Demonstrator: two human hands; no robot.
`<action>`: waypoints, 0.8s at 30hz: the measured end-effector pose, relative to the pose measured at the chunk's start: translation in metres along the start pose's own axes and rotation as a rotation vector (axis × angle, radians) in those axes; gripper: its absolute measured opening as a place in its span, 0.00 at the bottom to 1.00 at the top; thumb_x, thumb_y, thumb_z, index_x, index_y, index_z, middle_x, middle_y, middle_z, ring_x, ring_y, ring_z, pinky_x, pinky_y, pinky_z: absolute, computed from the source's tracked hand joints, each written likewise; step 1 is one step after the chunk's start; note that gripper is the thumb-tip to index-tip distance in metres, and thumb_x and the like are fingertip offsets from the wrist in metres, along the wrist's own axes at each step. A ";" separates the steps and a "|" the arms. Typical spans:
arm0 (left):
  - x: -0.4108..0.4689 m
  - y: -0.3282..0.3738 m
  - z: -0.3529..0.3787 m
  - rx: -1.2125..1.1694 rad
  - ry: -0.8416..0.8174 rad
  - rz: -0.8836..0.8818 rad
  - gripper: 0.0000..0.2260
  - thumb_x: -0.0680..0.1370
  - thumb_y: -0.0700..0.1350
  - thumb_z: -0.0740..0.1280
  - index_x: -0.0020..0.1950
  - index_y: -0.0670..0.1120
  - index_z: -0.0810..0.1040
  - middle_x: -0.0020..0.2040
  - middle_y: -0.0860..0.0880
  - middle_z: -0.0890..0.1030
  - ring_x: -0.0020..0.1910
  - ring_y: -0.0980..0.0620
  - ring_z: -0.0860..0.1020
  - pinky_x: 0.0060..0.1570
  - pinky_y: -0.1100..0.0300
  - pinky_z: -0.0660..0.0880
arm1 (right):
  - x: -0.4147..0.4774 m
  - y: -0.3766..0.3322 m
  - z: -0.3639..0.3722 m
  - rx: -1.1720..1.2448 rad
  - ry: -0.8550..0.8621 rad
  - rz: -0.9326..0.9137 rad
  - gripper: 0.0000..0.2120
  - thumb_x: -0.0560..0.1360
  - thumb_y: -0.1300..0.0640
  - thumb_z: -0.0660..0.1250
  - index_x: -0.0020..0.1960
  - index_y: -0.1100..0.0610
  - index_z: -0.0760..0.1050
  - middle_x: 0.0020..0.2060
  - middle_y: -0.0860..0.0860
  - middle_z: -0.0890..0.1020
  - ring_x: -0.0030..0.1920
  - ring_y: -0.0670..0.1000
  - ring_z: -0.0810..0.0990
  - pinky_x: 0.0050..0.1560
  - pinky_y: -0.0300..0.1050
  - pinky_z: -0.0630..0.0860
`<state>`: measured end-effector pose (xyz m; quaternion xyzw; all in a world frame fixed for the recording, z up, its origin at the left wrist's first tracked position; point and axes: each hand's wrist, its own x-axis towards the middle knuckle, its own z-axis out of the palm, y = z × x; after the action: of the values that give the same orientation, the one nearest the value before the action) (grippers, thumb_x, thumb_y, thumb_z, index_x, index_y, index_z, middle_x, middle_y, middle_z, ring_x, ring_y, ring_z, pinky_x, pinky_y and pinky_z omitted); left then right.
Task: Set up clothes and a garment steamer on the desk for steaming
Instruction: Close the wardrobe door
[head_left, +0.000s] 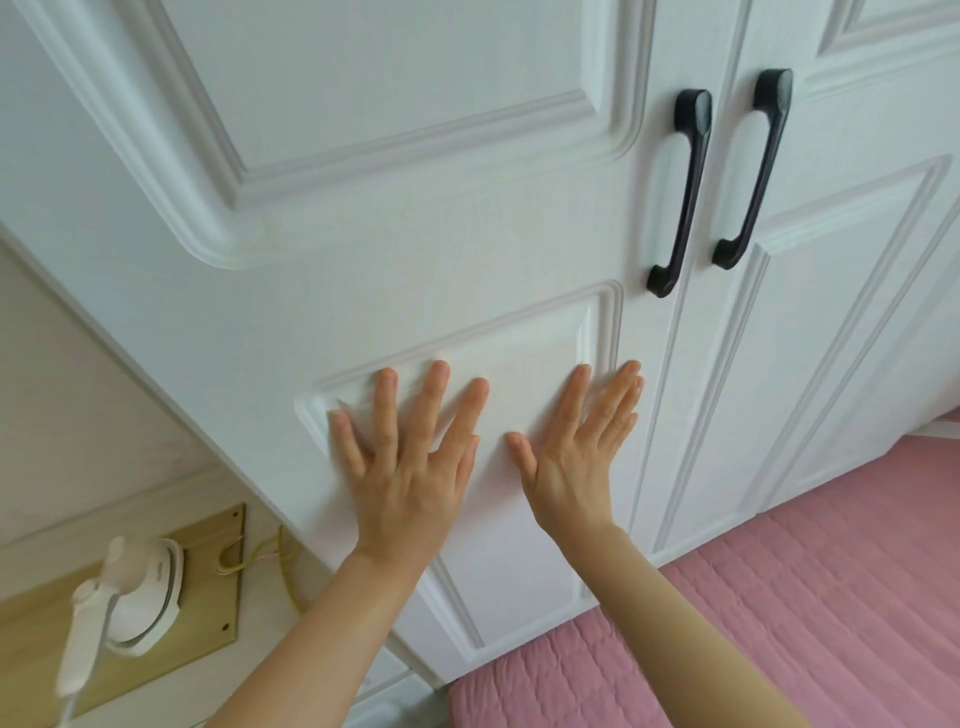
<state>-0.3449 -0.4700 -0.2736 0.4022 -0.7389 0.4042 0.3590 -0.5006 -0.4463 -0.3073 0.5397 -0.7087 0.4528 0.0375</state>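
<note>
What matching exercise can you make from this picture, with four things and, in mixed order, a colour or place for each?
Things:
1. garment steamer
2. door handles
3. quilted cover
4. left hand

Descriptions:
A. pink, at the lower right
B. fingers straight, flat on the white wardrobe door
C. white, on the wooden desk at the lower left
D. black, side by side on the doors

Pairs: 1-C, 2-D, 3-A, 4-B
</note>
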 end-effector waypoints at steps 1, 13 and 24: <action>0.000 0.001 0.002 0.007 0.006 -0.003 0.24 0.79 0.56 0.63 0.75 0.58 0.63 0.77 0.49 0.58 0.77 0.41 0.52 0.68 0.33 0.52 | 0.002 0.001 0.003 0.003 0.016 -0.011 0.42 0.75 0.31 0.44 0.75 0.54 0.29 0.72 0.69 0.35 0.73 0.69 0.34 0.69 0.73 0.44; -0.001 0.002 0.014 0.048 0.058 -0.004 0.25 0.79 0.58 0.63 0.75 0.59 0.62 0.78 0.50 0.55 0.77 0.41 0.52 0.69 0.33 0.51 | 0.011 0.006 0.019 0.046 0.096 -0.058 0.42 0.74 0.30 0.41 0.76 0.54 0.33 0.72 0.71 0.38 0.73 0.70 0.36 0.68 0.75 0.42; 0.009 0.001 -0.023 -0.094 -0.136 -0.024 0.23 0.81 0.47 0.60 0.76 0.56 0.61 0.78 0.50 0.55 0.77 0.41 0.52 0.71 0.34 0.50 | -0.006 -0.009 -0.023 -0.139 -0.037 0.005 0.42 0.77 0.38 0.57 0.78 0.59 0.41 0.74 0.67 0.39 0.75 0.65 0.38 0.73 0.59 0.46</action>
<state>-0.3448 -0.4525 -0.2567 0.4202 -0.7750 0.3365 0.3310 -0.5005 -0.4263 -0.2917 0.5424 -0.7403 0.3925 0.0608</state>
